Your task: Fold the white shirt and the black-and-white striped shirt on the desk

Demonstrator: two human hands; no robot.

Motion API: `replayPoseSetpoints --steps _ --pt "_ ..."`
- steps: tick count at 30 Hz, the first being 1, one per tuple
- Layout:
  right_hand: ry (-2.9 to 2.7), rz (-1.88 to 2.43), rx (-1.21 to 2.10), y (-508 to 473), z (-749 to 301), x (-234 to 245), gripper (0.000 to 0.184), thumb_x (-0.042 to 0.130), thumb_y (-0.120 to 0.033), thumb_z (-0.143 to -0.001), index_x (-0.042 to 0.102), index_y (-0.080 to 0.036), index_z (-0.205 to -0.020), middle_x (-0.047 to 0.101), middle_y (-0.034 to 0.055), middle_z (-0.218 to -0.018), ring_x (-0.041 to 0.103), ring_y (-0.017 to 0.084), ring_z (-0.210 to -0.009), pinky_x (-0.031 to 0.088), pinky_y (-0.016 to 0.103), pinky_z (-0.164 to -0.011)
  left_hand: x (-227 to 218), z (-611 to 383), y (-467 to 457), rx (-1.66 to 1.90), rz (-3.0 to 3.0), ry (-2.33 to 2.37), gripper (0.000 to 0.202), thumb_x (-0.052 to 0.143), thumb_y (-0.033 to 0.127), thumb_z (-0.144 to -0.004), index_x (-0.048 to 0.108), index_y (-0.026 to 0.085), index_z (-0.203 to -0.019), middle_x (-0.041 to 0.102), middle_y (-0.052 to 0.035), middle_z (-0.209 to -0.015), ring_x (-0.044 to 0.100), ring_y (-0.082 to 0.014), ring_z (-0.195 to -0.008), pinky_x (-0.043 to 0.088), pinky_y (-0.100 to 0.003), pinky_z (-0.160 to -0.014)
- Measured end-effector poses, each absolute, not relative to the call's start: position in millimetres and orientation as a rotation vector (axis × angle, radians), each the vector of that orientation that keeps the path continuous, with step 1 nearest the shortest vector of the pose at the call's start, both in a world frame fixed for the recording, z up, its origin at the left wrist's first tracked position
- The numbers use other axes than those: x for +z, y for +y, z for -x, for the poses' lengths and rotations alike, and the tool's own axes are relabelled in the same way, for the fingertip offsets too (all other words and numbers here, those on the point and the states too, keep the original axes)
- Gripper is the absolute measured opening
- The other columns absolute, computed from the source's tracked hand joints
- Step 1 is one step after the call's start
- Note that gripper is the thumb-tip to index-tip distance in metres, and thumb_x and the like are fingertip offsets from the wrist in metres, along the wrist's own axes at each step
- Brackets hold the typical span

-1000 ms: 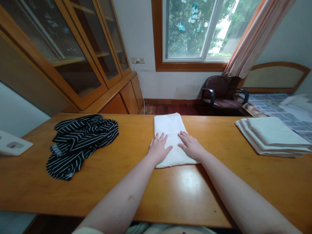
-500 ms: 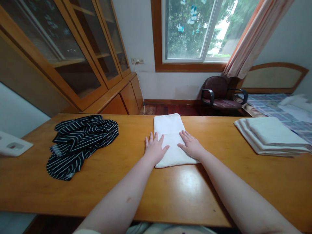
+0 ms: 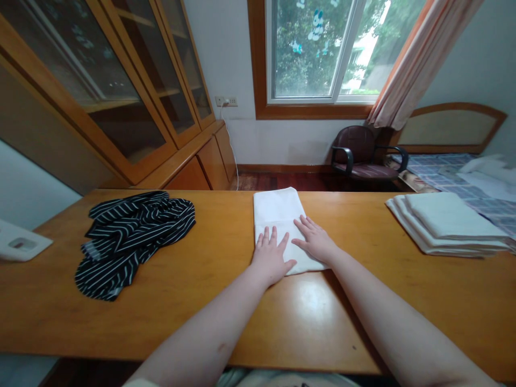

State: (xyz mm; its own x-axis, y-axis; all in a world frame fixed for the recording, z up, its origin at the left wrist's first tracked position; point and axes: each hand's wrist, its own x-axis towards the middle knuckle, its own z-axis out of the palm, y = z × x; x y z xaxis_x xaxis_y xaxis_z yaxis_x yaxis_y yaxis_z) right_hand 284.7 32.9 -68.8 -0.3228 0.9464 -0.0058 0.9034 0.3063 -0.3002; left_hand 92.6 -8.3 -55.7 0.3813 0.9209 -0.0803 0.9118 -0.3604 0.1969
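A folded white cloth point(image 3: 278, 206) lies flat near the far edge of the wooden table, straight ahead of me. My left hand point(image 3: 271, 259) rests on its near left part, fingers spread and palm down. On the right side of the same cloth lies my right hand point(image 3: 315, 241), also flat with its fingers apart. Neither hand grips anything. The cloth's near left corner is hidden under my left hand and wrist.
A crumpled black garment with white stripes point(image 3: 137, 236) lies on the table point(image 3: 217, 226) to the left. On the right sits a stack of folded white cloths point(image 3: 451, 220). A white plastic object point(image 3: 24, 243) is at the left edge. Beyond stand a chair point(image 3: 358, 150) and a bed.
My left hand has slid right and toward me over the cloth, from its left edge to its near part. The right hand has stayed nearly in place.
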Motion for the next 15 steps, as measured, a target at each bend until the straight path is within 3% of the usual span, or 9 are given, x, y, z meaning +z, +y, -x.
replayPoseSetpoints --steps 5,11,13,15 --pt "-2.375 1.699 0.404 33 -286 -69 0.075 0.040 -0.064 -0.083 0.030 -0.021 -0.143 0.017 0.0093 -0.152 0.014 0.027 -0.139 0.019 0.042 -0.110 -49 -78 0 -0.022 -2.333 1.573 0.105 0.048 0.080 -0.061 0.016 0.028 -0.146 -0.005 -0.0104 -0.153 -0.010 -0.0391 -0.137 0.006 -0.054 -0.109" --pt "-2.360 1.683 0.439 33 -287 -68 0.074 0.039 -0.064 -0.084 0.030 -0.021 -0.144 0.018 0.0085 -0.152 0.015 0.026 -0.139 0.017 0.041 -0.111 -44 -57 10 -0.176 -2.247 1.523 0.131 0.059 0.080 -0.044 0.005 0.021 -0.147 -0.014 -0.0171 -0.150 -0.015 -0.0398 -0.135 0.002 -0.060 -0.105" --pt "-2.356 1.687 0.443 33 -287 -67 0.074 0.039 -0.064 -0.084 0.030 -0.021 -0.143 0.018 0.0085 -0.151 0.015 0.026 -0.139 0.017 0.041 -0.111 -41 -54 11 -0.180 -2.217 1.533 0.131 0.060 0.079 -0.045 0.005 0.018 -0.147 -0.013 -0.0189 -0.149 -0.013 -0.0398 -0.135 0.003 -0.060 -0.106" --pt "-2.354 1.683 0.441 33 -287 -67 0.074 0.039 -0.064 -0.083 0.031 -0.021 -0.143 0.019 0.0089 -0.151 0.015 0.026 -0.139 0.017 0.042 -0.111 -38 -52 11 -0.136 -2.189 1.527 0.116 0.053 0.077 -0.058 0.009 0.016 -0.147 -0.008 -0.0186 -0.150 -0.008 -0.0371 -0.137 0.005 -0.057 -0.107"
